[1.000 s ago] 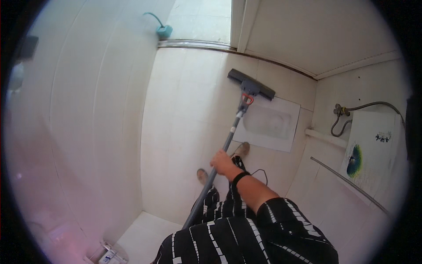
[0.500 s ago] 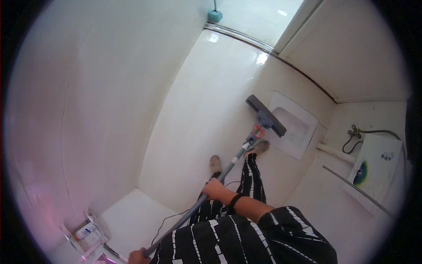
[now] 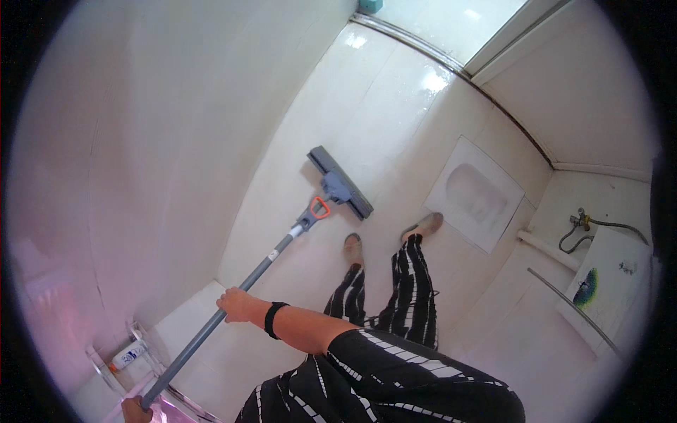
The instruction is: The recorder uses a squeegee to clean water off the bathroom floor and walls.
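Note:
A grey sponge mop (image 3: 337, 185) stretches diagonally from the lower left to the middle of the pale floor. Its wide dark head looks to be down on the floor, left of the squat toilet (image 3: 476, 194). An orange-red loop (image 3: 319, 207) sits just behind the head. My right hand (image 3: 241, 305), with a black band on the wrist, is closed around the pole partway along. At the pole's upper end my left hand (image 3: 136, 409) grips it, partly cut off by the lower edge of the picture.
At the top, a metal door track (image 3: 412, 44) crosses the floor beside a teal object (image 3: 371, 5). A white cistern (image 3: 606, 282), hose (image 3: 613, 224) and metal bar (image 3: 575, 307) are at right. A wire rack (image 3: 144, 352) holds a white bottle (image 3: 129, 355) at lower left.
The mop head has moved left, away from the squat toilet. Both hands have shifted left with the pole, still gripping it. The view has shifted slightly.

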`<state>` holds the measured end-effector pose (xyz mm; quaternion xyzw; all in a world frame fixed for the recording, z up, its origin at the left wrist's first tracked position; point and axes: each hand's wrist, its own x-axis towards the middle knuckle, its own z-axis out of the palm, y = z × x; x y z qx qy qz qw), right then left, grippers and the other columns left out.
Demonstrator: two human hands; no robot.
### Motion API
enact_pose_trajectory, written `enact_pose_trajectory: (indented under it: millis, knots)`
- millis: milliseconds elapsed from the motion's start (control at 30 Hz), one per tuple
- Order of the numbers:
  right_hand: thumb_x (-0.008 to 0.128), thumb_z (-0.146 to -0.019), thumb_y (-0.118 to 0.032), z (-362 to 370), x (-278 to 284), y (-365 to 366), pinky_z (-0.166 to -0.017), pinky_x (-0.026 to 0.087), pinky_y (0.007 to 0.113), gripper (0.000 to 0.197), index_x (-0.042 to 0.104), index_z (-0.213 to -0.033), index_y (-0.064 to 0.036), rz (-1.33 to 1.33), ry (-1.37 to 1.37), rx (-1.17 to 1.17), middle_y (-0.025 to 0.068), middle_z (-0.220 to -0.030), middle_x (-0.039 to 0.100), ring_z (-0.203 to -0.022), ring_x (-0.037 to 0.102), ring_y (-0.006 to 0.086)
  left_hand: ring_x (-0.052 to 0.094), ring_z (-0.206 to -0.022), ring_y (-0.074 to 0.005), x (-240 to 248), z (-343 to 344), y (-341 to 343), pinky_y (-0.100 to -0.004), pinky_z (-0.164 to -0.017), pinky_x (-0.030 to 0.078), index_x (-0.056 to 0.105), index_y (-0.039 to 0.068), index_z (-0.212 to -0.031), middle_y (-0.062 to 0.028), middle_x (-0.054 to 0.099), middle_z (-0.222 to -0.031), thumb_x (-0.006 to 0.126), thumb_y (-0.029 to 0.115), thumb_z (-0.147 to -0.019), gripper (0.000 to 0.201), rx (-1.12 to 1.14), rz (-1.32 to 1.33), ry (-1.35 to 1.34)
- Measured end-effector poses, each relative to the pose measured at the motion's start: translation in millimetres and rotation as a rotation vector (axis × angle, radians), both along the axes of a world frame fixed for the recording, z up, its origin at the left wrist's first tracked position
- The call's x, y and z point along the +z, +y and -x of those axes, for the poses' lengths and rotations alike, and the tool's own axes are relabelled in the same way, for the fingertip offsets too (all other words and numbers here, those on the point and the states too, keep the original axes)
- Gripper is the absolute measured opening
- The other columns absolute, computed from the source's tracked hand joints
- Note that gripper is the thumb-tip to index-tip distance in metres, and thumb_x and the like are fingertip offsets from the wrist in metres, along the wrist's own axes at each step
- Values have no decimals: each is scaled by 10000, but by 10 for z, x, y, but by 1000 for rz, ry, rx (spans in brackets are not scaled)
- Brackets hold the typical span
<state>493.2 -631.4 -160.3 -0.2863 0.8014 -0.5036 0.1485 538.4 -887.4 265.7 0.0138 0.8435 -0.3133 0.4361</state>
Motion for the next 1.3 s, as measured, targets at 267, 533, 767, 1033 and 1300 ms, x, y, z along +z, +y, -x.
enact_pose_trajectory:
  millis: [267, 533, 767, 1033, 1300]
  knots:
    - [679, -655, -306, 36, -279, 624, -762, 386, 378, 312, 551, -829, -80, 62, -119, -120, 84, -827, 565, -853, 524, 270, 566, -651, -355, -616, 416, 100, -398, -610, 445, 587, 29, -692, -182, 577, -638, 668, 124, -509, 221, -141, -36, 168]
    - [701, -639, -223, 281, -481, 1827, -743, 386, 382, 252, 515, -759, -102, 75, -15, -538, 65, -765, 535, -807, 507, 265, 559, -640, -363, -1083, 1436, 1500, -416, -620, 449, 587, 36, -677, -175, 578, -641, 641, 76, -531, 161, -362, -160, 198]
    - [703, -621, -186, 185, -447, 2828, -720, 388, 366, 240, 498, -717, -109, 122, -1, -823, 51, -732, 520, -777, 500, 259, 564, -601, -356, -1155, 1890, 2619, -429, -596, 459, 591, 43, -666, -179, 563, -598, 617, 44, -548, 121, -561, -174, 209]
    - [679, -596, -149, -277, -281, 3915, -740, 384, 375, 162, 537, -665, -111, -95, -118, -1079, 67, -715, 541, -774, 512, 264, 571, -575, -330, -959, 1689, 4137, -430, -541, 451, 584, 68, -725, -150, 570, -587, 654, 81, -574, 167, -722, -242, 103]
    - [687, -598, -194, -857, -277, 4216, -749, 388, 371, 153, 558, -655, -133, -154, -129, -979, 56, -703, 550, -773, 520, 262, 597, -743, -343, -1234, 736, 4871, -418, -685, 464, 346, -59, -1205, -185, 605, -783, 626, 381, -727, 707, -480, -257, -165]
